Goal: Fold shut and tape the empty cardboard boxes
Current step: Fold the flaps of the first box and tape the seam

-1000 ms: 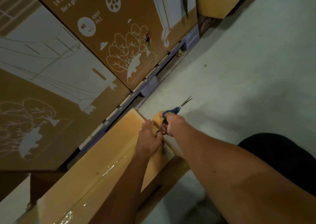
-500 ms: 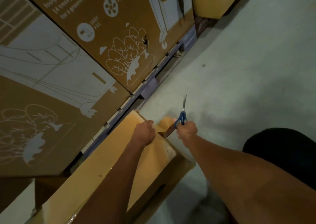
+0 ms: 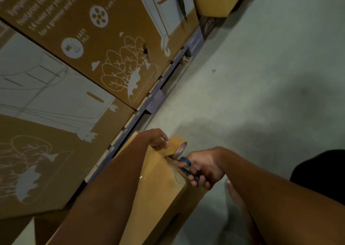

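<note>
Gripping blue-handled scissors point(image 3: 185, 167), the right hand point(image 3: 205, 167) curls round the handles at the far end of the cardboard box point(image 3: 158, 185) on the concrete floor point(image 3: 261, 76). The left hand point(image 3: 157, 139) pinches the brown tape point(image 3: 172, 145) stretched from the tape roll point(image 3: 180, 149) over the box edge. Printed cartons point(image 3: 84, 57) are stacked beside it.
</note>
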`<action>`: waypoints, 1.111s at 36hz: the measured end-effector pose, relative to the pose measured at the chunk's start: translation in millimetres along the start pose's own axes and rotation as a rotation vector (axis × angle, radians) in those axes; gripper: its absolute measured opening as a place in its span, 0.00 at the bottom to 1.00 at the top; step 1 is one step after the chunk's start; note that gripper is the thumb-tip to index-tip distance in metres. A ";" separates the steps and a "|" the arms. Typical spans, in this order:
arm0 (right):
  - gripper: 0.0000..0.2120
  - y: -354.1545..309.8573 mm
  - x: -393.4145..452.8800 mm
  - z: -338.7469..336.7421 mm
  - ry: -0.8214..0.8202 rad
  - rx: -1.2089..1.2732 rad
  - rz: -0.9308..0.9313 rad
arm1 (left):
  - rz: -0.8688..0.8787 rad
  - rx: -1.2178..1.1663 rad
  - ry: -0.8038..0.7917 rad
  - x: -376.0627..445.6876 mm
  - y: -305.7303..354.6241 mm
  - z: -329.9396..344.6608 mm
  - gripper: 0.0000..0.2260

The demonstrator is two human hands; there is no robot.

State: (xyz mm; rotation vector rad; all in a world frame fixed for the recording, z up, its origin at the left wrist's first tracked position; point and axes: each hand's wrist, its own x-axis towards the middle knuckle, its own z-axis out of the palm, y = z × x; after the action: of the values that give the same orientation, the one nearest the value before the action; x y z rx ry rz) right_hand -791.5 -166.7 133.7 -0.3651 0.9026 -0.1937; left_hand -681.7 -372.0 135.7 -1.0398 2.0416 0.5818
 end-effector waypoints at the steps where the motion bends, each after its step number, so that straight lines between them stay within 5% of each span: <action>1: 0.27 -2.3 2.2 -1.7 -0.026 0.015 -0.001 | 0.012 -0.042 -0.011 5.4 -1.8 -1.3 0.08; 3: 0.27 -7.3 6.6 -4.7 -0.060 0.045 -0.009 | 0.004 -0.132 -0.048 13.7 -6.1 -4.5 0.03; 9: 0.27 -12.7 24.5 -13.2 -0.087 0.099 -0.024 | 0.058 -0.291 -0.037 28.3 -14.9 -3.0 0.09; 20: 0.21 -7.2 34.0 -14.1 0.030 0.112 -0.118 | 0.106 -0.286 0.038 29.1 -16.3 0.4 0.12; 30: 0.23 -16.1 39.2 -10.5 0.033 0.189 -0.143 | 0.160 -0.358 0.153 26.4 -18.9 8.1 0.06; 35: 0.30 -33.0 42.6 -7.5 0.182 0.162 -0.228 | 0.177 -0.475 0.279 26.1 -16.3 12.7 0.05; 40: 0.14 -32.7 29.3 -0.5 0.520 -0.273 -0.270 | 0.176 -0.662 0.548 11.0 -9.6 7.7 0.05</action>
State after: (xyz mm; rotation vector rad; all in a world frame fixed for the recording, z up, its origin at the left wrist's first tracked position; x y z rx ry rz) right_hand -774.4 -206.2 124.8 -0.7112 1.3980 -0.4290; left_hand -674.8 -377.5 121.8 -1.5335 2.4984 1.2287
